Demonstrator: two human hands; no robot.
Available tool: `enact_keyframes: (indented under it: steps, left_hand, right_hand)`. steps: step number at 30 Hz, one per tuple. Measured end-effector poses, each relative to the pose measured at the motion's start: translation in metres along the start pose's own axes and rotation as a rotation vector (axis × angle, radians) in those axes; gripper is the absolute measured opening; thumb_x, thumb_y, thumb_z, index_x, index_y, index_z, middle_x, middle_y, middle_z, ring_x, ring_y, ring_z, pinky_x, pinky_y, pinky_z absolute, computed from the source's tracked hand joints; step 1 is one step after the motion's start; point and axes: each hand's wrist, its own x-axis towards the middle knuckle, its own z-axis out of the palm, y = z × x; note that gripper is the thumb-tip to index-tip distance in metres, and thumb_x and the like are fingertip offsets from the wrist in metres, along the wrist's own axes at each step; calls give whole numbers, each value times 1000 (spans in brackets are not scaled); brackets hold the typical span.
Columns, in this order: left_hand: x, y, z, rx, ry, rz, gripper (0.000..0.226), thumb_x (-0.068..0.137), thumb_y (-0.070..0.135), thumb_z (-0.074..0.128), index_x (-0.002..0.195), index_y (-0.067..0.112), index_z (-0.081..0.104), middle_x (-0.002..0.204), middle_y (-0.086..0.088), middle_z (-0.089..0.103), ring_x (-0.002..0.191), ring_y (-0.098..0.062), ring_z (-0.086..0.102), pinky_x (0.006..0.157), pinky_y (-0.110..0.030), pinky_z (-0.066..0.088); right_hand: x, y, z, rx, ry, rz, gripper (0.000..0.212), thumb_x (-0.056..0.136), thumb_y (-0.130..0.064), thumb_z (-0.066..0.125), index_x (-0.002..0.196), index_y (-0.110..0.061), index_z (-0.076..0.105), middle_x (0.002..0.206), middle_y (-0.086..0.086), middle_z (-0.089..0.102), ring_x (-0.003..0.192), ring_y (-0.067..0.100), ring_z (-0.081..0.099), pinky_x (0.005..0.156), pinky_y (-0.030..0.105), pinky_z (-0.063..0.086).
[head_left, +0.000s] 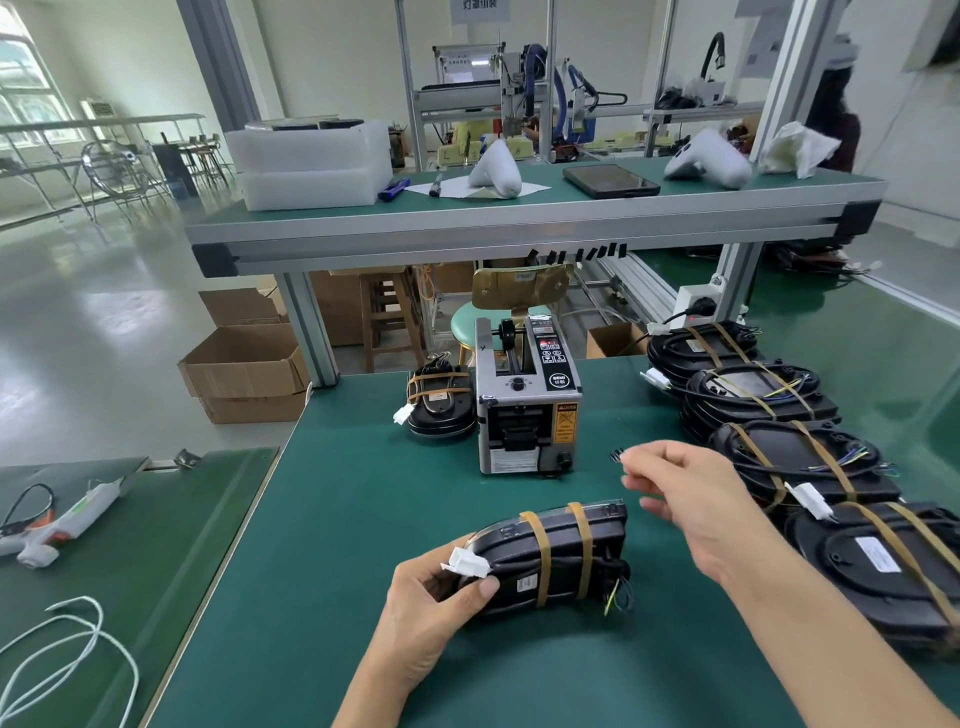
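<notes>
My left hand (436, 608) grips the left end of a black lamp-like unit (556, 558) bound with two tan tape bands, held on edge over the green table (337, 519). The thumb lies just below its white connector (467, 562). My right hand (680, 491) hovers above the table to the right of the grey tape dispenser (527, 405). Its fingertips pinch a small dark piece (616, 456), too small to identify. Loose wire ends stick out at the unit's right end.
Several taped black units (810, 457) lie in a row along the right side of the table. Another one (441, 402) sits left of the dispenser. A glue gun (62, 525) and white cable (67, 644) lie on the left bench. A raised shelf (519, 213) crosses behind.
</notes>
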Motion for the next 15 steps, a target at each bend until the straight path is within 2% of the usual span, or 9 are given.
enact_keyframes:
  steps: [5, 9, 15]
  left_hand:
    - [-1, 2, 1, 40, 13, 4, 47, 89, 44, 85, 129, 21, 77, 128, -4, 77, 124, -21, 71, 99, -19, 53]
    - [-3, 4, 3, 46, 32, 8, 48, 85, 48, 86, 126, 23, 78, 125, -4, 78, 121, -19, 72, 98, -19, 53]
    - [-3, 6, 5, 51, 52, 15, 39, 83, 35, 84, 119, 23, 81, 118, -5, 81, 113, -15, 75, 92, -16, 54]
  right_hand:
    - [-25, 15, -6, 81, -98, 49, 18, 87, -26, 80, 71, -20, 77, 84, 0, 75, 88, 13, 71, 82, 36, 57]
    - [-31, 23, 3, 87, -19, 45, 20, 86, -17, 82, 69, -13, 74, 76, 0, 71, 87, 17, 66, 89, 45, 59]
    - [-35, 28, 11, 55, 20, 4, 17, 86, -16, 82, 69, -18, 78, 71, 0, 71, 78, 17, 60, 93, 52, 58]
